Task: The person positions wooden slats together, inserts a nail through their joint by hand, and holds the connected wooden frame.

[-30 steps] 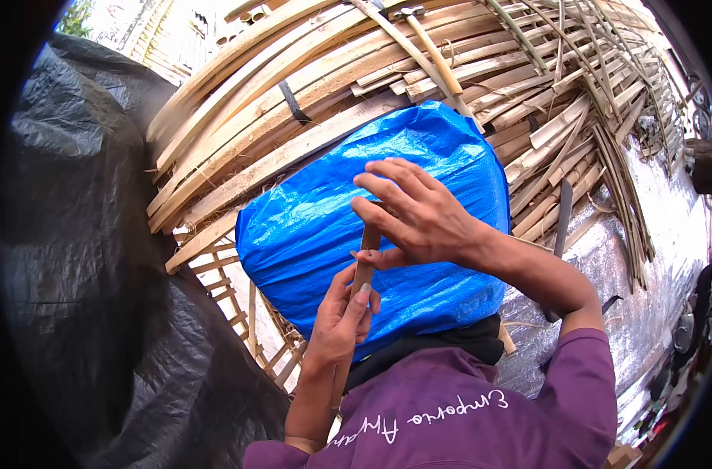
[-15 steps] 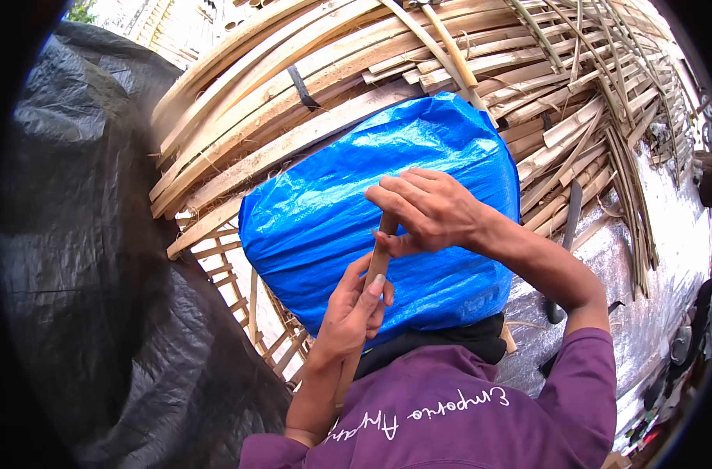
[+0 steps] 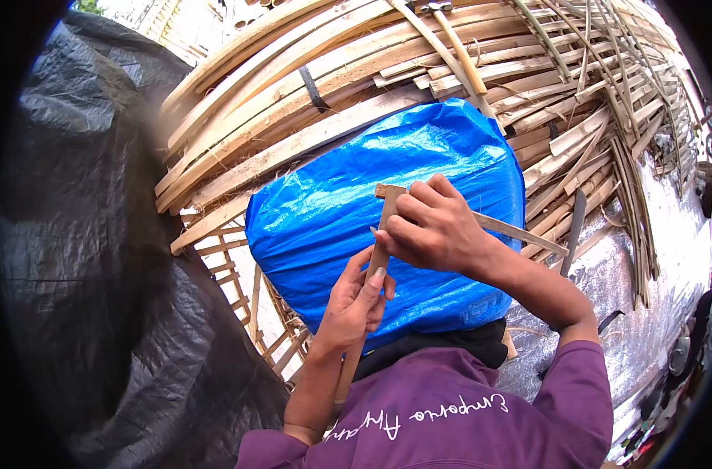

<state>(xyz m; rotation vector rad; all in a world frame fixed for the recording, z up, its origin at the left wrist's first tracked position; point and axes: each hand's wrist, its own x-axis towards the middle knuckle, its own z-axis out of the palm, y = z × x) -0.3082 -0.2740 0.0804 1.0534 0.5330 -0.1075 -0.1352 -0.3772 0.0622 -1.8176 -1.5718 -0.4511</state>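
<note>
My left hand [image 3: 352,305] is wrapped round a narrow wooden strip [image 3: 380,252], with the thumb lying along its face. The strip stands at a slant over the blue-covered bundle [image 3: 317,227], and its lower end runs down past my left wrist. Near the strip's upper end, my right hand [image 3: 430,223] is closed on it with curled fingers. A small wooden end piece [image 3: 390,191] crosses the top. From behind my right hand a second thin strip [image 3: 524,234] sticks out to the right; its inner end is hidden.
Long split wooden slats [image 3: 293,117] are stacked behind the bundle, with a wooden-handled hammer [image 3: 463,56] on top. A dark blade [image 3: 576,227] lies at the right, by a silvery sheet [image 3: 617,313]. Black sheeting [image 3: 74,234] hangs at the left, beside a slatted frame [image 3: 229,273].
My right hand has gone from spread fingers to a curled grip at the strip's upper end. The crosswise end piece and the thin strip at the right now show. My left hand keeps its hold.
</note>
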